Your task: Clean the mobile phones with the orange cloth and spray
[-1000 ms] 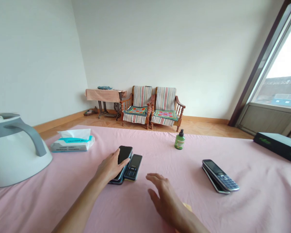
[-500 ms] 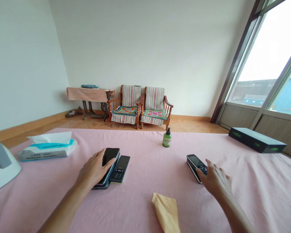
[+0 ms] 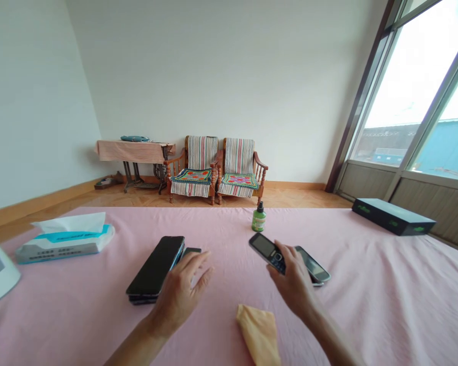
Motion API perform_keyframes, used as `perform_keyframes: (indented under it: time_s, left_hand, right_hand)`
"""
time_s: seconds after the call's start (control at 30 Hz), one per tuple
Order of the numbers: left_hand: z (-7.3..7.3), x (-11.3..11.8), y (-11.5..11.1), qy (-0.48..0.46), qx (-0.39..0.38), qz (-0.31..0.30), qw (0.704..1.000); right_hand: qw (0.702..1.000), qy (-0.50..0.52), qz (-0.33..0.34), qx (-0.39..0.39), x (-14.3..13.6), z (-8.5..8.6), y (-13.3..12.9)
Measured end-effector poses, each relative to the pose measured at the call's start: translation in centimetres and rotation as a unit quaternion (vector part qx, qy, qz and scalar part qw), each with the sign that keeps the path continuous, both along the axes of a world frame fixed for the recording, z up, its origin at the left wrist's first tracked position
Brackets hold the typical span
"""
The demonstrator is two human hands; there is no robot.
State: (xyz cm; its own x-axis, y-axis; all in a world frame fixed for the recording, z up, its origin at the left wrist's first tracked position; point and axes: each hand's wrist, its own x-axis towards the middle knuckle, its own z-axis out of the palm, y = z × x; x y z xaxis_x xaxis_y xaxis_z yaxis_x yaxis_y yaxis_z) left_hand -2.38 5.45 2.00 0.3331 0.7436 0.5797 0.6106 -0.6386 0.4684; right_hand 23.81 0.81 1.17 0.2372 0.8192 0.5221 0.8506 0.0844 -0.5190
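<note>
My right hand (image 3: 295, 272) grips a dark keypad phone (image 3: 264, 246), tilted above the pink cloth. Just behind that hand, another phone (image 3: 315, 267) with a pale edge lies flat, partly hidden by my fingers. My left hand (image 3: 181, 284) hovers over or rests on a second keypad phone, whose top end (image 3: 192, 250) pokes out past the knuckles; its fingers are stretched out and apart. Beside it, to the left, sits a stack of black smartphones (image 3: 156, 267). A folded yellow cloth (image 3: 257, 330) lies between my forearms.
A green spray bottle (image 3: 258, 221) stands at the far side of the pink tablecloth (image 3: 221, 239). At left are a tissue pack (image 3: 66, 244) and a grey-white appliance (image 3: 0, 277), cut by the frame. A black box (image 3: 393, 216) sits at the far right.
My right hand has taken the keypad phone off the phone under it and moved it left. My left hand has slid right, off the smartphone stack to the neighbouring keypad phone.
</note>
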Motion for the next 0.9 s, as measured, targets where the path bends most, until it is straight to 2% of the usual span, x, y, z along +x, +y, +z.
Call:
perform_keyframes:
  time_s: [0.1, 0.17, 0.27, 0.33, 0.47, 0.6, 0.73, 0.8, 0.9]
  left_hand:
    - [-1.0, 1.4, -0.9, -0.053, -0.138, -0.06, 0.987]
    - [-1.4, 1.9, -1.0, -0.113, -0.222, -0.088, 0.965]
    - [-1.6, 2.0, -0.7, -0.22, -0.315, -0.124, 0.915]
    - [-1.6, 2.0, -0.5, -0.27, -0.338, -0.123, 0.893]
    - [-1.5, 2.0, -0.6, -0.26, -0.316, -0.088, 0.908]
    - [-0.9, 1.4, -0.6, -0.196, -0.273, -0.042, 0.941]
    - [0.4, -1.4, 0.7, -0.123, -0.166, 0.072, 0.976]
    - [0.9, -3.1, 1.8, -0.088, -0.114, 0.138, 0.98]
    - [0.8, -5.2, 3.3, -0.02, -0.067, 0.191, 0.979]
  right_hand:
    - [0.989, 0.092, 0.113, 0.016, -4.7, 0.6, 0.0]
    - [0.977, 0.129, 0.165, 0.033, -7.1, 0.5, 0.1]
    - [0.958, 0.186, 0.212, 0.047, -9.2, -0.1, 0.1]
    - [0.94, 0.237, 0.244, 0.025, -9.7, -0.8, 0.1]
    - [0.886, 0.366, 0.274, -0.082, -9.2, -1.9, 0.4]
    - [0.815, 0.46, 0.312, -0.162, -8.6, -1.8, 0.8]
    - [0.755, 0.546, 0.299, -0.206, -8.8, -1.4, 1.2]
    - [0.74, 0.571, 0.273, -0.228, -9.3, -1.2, 1.6]
    - [0.738, 0.58, 0.243, -0.244, -10.7, -0.7, 2.6]
